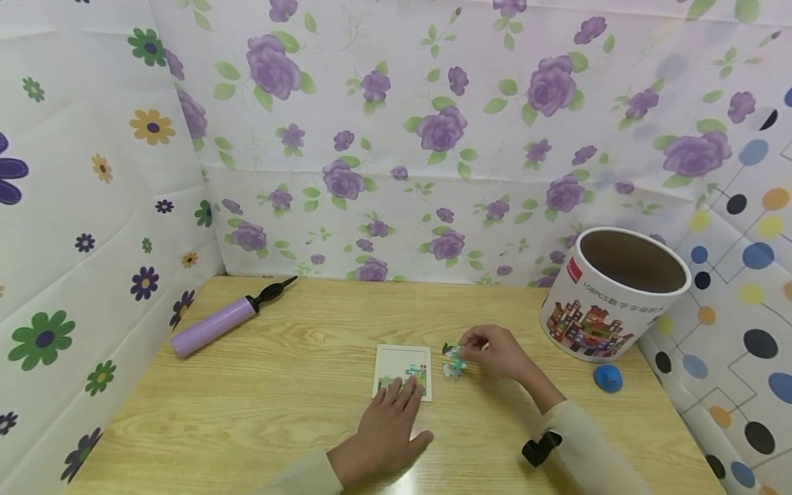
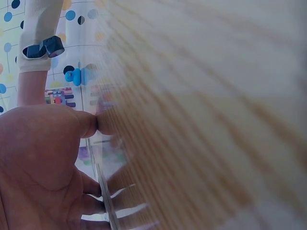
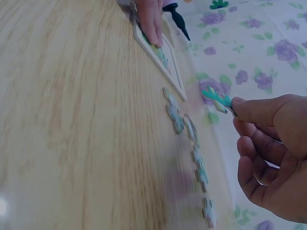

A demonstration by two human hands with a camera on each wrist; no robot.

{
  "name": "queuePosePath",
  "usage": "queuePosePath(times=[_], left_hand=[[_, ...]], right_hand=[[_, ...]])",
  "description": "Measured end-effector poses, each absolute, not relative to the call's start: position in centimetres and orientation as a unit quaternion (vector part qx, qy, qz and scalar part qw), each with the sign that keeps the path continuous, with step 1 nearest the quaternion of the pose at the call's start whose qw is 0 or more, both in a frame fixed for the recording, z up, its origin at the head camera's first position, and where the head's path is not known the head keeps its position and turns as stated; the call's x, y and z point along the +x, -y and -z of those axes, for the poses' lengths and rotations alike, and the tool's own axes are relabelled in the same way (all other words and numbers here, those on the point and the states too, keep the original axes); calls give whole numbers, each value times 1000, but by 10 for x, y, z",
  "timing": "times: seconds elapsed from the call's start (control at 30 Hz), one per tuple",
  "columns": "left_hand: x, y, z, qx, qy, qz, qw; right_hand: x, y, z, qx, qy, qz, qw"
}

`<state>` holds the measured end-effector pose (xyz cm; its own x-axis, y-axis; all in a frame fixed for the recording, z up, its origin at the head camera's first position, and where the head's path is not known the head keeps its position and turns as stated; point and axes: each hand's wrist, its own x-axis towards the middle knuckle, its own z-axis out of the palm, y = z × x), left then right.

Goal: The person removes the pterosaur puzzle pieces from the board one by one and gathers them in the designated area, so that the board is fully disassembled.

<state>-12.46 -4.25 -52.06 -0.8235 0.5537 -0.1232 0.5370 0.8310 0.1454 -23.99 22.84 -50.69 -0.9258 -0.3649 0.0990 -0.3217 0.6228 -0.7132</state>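
Note:
A small white puzzle tray (image 1: pixel 402 361) lies flat in the middle of the wooden table (image 1: pixel 278 385); a few placed pieces show along its near edge. My left hand (image 1: pixel 386 430) rests flat on the table, straight fingers pressing the tray's near edge (image 3: pixel 148 21). Just right of the tray lie several loose puzzle pieces (image 1: pixel 454 368) (image 3: pixel 187 129). My right hand (image 1: pixel 495 350) hovers over them and pinches one teal puzzle piece (image 3: pixel 218 99) between thumb and forefinger, lifted off the table. The left wrist view shows the left palm (image 2: pixel 43 167) against blurred wood.
A large round cardboard puzzle tub (image 1: pixel 609 292), open and upright, stands at the back right. A blue ball-like object (image 1: pixel 608 378) lies in front of it. A purple hand pump (image 1: pixel 223 317) lies at the back left. Flowered sheets wall in the table on three sides.

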Motion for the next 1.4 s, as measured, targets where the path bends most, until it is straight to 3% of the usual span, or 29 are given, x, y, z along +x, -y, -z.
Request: queuePosePath(times=[0.57,1.4], left_hand=[[-124,43,522,287,-954,-40,77],[-128,45,529,299,-952,-41,50]], right_hand=[[-235,-256,524,-172,-908,378,57],[-235,-249,534,-164,-925,340,35]])
